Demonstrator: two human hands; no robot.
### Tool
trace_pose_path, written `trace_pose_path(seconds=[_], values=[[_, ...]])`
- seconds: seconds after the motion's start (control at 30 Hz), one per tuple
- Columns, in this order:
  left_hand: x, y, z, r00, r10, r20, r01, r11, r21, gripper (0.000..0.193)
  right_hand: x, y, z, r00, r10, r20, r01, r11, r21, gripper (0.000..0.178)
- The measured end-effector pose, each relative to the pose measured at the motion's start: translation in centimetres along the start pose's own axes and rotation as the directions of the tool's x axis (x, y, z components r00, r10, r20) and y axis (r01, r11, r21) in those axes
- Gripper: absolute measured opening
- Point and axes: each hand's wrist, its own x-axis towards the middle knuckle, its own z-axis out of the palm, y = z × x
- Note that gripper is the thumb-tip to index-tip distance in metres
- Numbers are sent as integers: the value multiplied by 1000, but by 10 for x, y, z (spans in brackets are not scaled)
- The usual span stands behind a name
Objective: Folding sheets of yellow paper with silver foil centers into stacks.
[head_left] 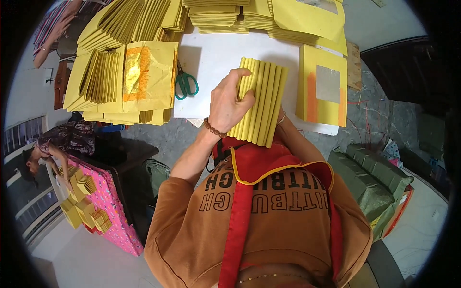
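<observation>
Above the near edge of the white table point(211, 53), my left hand point(230, 103) grips a bundle of yellow folded paper point(261, 103) whose rounded folds stand side by side like thin tubes. Its thumb and fingers press against the bundle's left side. Behind the bundle's right side is my right hand point(280, 116); only a bit near the braceleted wrist shows, and its fingers are hidden. Green-handled scissors point(186, 85) lie on the table to the left of my left hand.
Stacks of yellow folded paper point(120, 26) line the table's left and far sides. A yellow sheet with silver and orange patches point(326, 86) lies at the right. Green wrapped packages point(370, 177) stand at right. Another person point(57, 149) handles yellow paper over a pink cloth point(108, 192); a second person's arm point(55, 33) shows far left.
</observation>
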Motion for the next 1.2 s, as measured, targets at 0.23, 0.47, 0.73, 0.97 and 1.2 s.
trace_pose_path(seconds=[0.23, 0.47, 0.73, 0.97, 1.2], values=[[0, -3, 3, 1000, -27, 7, 28, 996, -82, 41, -2, 0, -13, 997, 48, -53, -48, 999, 4, 61], [-5, -5, 7, 996, 93, 4, -93, 995, -42, 42, -4, -7, -5, 999, 28, 18, -29, 999, 22, 54], [-6, 1, 8, 994, 113, 8, -113, 993, -23, 45, -4, -6, -2, 999, -44, 4, 44, 994, -104, 50], [-6, 4, 9, 970, 242, -36, -241, 970, 31, 53, -7, -7, 6, 997, -72, 10, 73, 994, -78, 53], [-2, -1, -4, 995, 14, 96, 15, 957, -291, 76, -22, -21, 50, 997, -52, 53, 61, 980, -191, 66]])
